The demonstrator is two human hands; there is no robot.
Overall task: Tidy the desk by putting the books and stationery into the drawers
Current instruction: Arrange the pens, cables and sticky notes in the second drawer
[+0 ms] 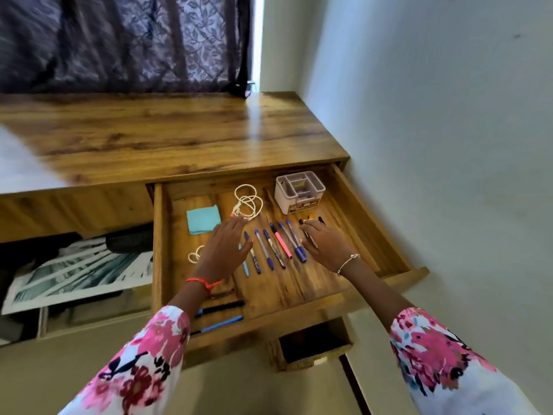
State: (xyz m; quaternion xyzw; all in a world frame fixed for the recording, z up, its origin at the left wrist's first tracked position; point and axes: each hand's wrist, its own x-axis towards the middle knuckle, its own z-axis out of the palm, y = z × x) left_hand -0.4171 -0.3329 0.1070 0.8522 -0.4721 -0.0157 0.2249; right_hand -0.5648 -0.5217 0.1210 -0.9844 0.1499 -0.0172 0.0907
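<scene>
Several pens (264,249) parallel, front to back

The desk (179,130) and its drawer (374,211) are golden-brown wood with dark streaky grain, and the curtain (179,40) is dark purple lace with a leaf pattern. The pad (203,219) is turquoise, the cord (247,202) white, the box (299,191) pale pinkish-grey, and the pens (264,250) mostly blue, one of them pink. The sleeves (143,354) are white with pink and red flowers, the wrist thread (203,283) orange, the bracelet (348,262) silver.
</scene>
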